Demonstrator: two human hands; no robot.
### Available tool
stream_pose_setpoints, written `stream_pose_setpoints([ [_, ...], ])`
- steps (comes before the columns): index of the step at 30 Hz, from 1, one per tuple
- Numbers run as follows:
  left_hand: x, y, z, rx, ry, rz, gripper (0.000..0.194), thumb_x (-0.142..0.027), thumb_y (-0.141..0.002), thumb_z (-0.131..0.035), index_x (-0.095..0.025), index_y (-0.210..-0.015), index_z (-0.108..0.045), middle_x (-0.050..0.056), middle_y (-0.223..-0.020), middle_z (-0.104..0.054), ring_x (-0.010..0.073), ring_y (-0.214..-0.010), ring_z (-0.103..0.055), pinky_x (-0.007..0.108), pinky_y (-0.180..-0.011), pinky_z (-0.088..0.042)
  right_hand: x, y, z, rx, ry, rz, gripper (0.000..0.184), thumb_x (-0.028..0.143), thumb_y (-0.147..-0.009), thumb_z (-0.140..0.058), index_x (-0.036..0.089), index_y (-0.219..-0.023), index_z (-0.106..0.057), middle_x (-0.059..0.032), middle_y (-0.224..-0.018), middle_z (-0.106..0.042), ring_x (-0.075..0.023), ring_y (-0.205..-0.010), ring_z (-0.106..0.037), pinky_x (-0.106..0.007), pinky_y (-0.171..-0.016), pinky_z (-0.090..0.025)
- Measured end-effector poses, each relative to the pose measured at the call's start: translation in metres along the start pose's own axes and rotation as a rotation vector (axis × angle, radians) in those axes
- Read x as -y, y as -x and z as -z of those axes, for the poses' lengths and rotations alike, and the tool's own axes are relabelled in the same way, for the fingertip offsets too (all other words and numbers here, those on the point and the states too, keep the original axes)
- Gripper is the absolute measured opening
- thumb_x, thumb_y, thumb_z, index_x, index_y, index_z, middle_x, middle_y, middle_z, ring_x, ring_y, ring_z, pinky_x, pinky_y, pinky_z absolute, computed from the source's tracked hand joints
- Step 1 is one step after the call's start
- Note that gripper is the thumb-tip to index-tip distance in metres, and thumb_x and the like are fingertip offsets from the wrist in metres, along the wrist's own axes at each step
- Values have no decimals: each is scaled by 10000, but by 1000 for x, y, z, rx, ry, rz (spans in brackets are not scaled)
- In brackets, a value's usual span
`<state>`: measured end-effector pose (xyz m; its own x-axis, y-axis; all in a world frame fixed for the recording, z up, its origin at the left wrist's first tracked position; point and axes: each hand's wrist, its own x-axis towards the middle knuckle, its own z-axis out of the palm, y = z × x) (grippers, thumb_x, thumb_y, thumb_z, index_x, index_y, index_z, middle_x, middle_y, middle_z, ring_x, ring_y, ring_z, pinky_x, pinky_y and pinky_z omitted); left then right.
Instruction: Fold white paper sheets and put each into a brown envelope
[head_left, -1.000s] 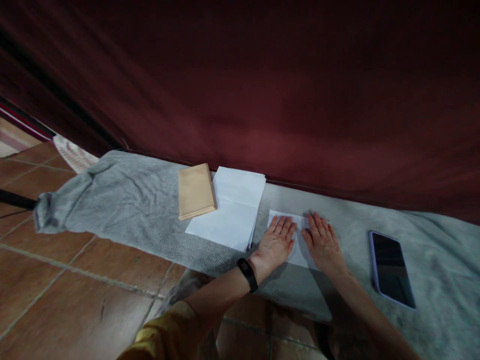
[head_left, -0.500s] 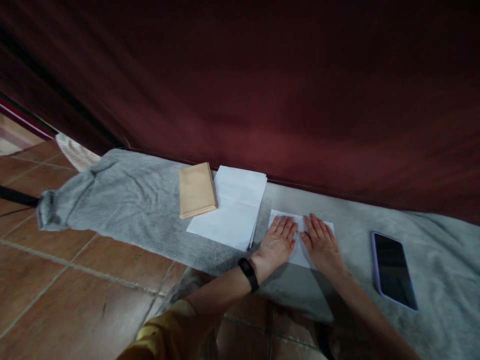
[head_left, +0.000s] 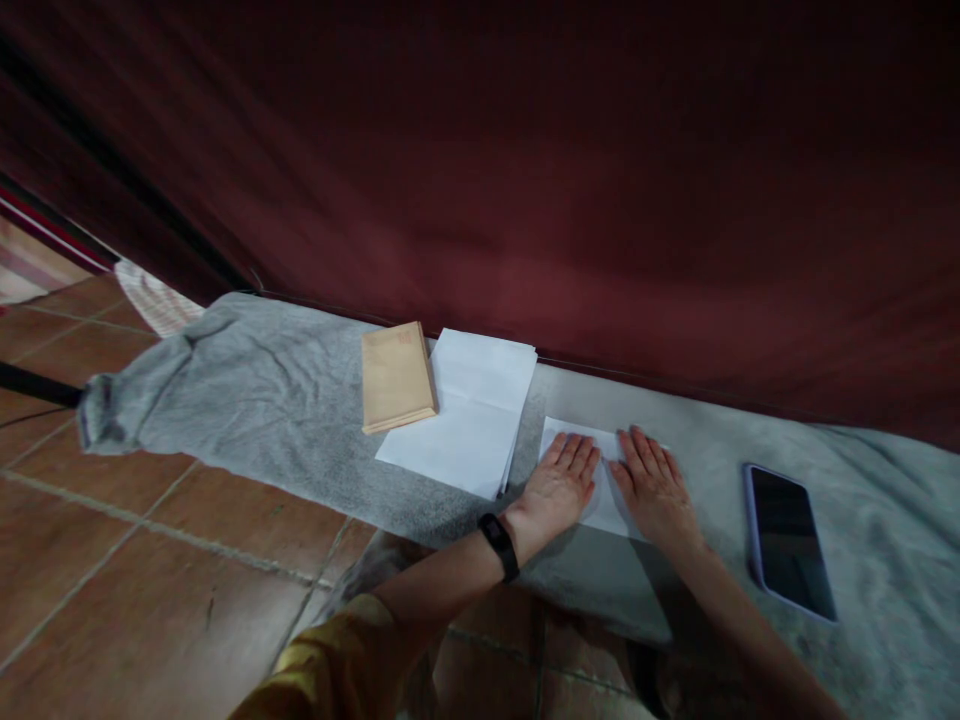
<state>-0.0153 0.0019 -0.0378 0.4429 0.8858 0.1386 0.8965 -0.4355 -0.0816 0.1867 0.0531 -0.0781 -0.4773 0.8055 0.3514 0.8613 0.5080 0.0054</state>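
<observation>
A small white sheet of paper (head_left: 606, 512), perhaps folded, lies flat on the grey cloth. My left hand (head_left: 559, 482) rests palm down on its left part, fingers stretched out. On the right part of the same paper lies my right hand (head_left: 655, 490), also flat, its fingers pointing away from me. Much of the paper is hidden under both hands. Left of my left hand is a stack of larger white sheets (head_left: 472, 430) with a crease across the top one. A stack of brown envelopes (head_left: 397, 378) overlaps the left edge of those sheets.
A phone with a dark screen and a pale purple case (head_left: 791, 540) lies right of my right hand. Grey cloth (head_left: 255, 400) covers the narrow surface. Dark red fabric (head_left: 525, 220) hangs along its far edge. Brown floor tiles (head_left: 150, 600) show at the lower left.
My right hand has slid slightly rightward across the paper, widening the gap between the hands. My left hand stays nearly in place. The whole view has shifted a little.
</observation>
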Motion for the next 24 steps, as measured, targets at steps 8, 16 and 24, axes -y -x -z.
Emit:
stream_pose_setpoints([
  [8, 3, -1, 5, 20, 34, -3, 507, -318, -1066, -296, -93, -1492, -454, 141, -1580, -430, 271, -1465, -395, 494, -1241, -227, 12, 7, 13, -24, -59, 2, 582, 354, -1061, -301, 138, -1600, -261, -162, -1618, -358, -309, -1482, -359, -529, -1181, -329],
  [16, -9, -3, 1, -57, 193, 132, 532, -387, -1067, -302, -148, -1533, -393, 106, -1627, -359, 237, -1512, -308, 466, -1248, -233, 32, 14, 13, 26, -17, 68, 550, 235, -1032, -354, 101, -1565, -341, -170, -1626, -334, -293, -1504, -316, -514, -1213, -294],
  [24, -5, -1, -12, -81, 165, 229, 679, -545, -1048, -292, -81, -1539, -355, 153, -1630, -330, 246, -1536, -242, 469, -1255, -231, 28, 12, 16, 20, 1, 23, 522, 250, -1043, -346, 106, -1544, -387, -161, -1621, -346, -280, -1500, -328, -486, -1216, -294],
])
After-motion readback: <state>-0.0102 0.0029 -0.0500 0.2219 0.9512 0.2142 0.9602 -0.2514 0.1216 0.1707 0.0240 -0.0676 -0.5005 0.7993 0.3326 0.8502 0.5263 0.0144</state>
